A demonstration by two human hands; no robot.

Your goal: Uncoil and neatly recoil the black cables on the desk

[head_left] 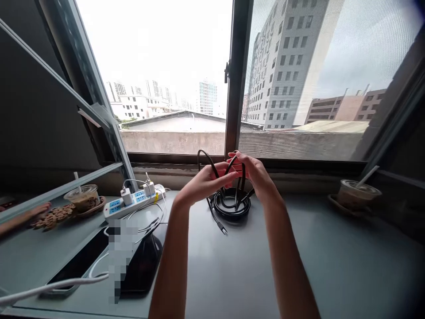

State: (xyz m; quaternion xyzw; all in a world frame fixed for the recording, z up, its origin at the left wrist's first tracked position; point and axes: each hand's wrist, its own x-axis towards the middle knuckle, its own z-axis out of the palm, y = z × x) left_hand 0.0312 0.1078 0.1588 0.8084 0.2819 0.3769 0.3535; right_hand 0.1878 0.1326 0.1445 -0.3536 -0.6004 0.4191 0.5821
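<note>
Above the grey table a black cable (231, 216) is gathered in loops, its lower part lying in a round coil on the tabletop. A metal-tipped plug end (222, 228) sticks out at the front of that coil. From the left, my left hand (207, 181) has its fingers bent around raised strands of the cable, with the thumb stretched across them. My right hand (257, 175) meets it from the other side, thumb and fingers closed on an upper loop. Fingers and cable overlap, so the exact grip is partly hidden.
To the left are a white power strip (136, 202) with chargers, white cords and two dark devices, one phone-like (79, 259). Lidded drink cups stand at left (83, 199) and right (355, 195). Another person's hand (41, 208) shows beyond a metal frame (119, 137). A window is behind.
</note>
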